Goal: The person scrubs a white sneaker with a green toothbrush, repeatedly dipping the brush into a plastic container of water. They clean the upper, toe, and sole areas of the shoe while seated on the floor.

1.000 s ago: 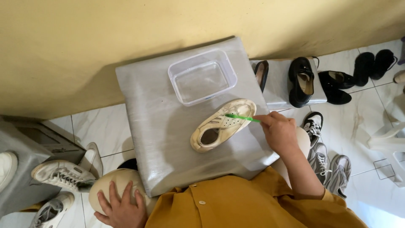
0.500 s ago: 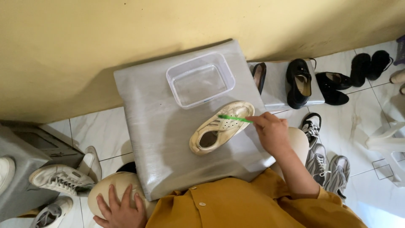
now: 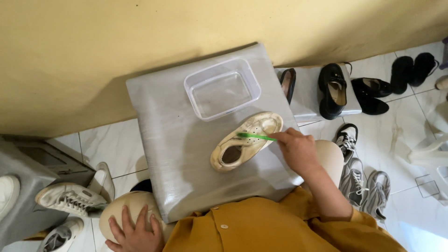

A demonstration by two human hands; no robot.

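A dirty cream-white sneaker (image 3: 246, 141) lies on a grey covered table (image 3: 186, 149) in front of me. My right hand (image 3: 298, 148) grips a green toothbrush (image 3: 255, 136), whose head rests on the sneaker's laces. Just beyond the shoe stands a clear plastic tub (image 3: 222, 88) with a little water in it. My left hand (image 3: 135, 231) lies flat on my left knee, fingers spread, holding nothing.
A yellow wall runs behind the table. Black shoes (image 3: 332, 89) sit on a low grey stand to the right, more black shoes (image 3: 410, 69) and grey-white sneakers (image 3: 359, 179) lie on the tiled floor. White sneakers (image 3: 70, 198) rest at the left by a grey box (image 3: 23, 186).
The toothbrush head has shifted slightly along the sneaker's top, from near the toe toward the laces. My left hand stays on the knee.
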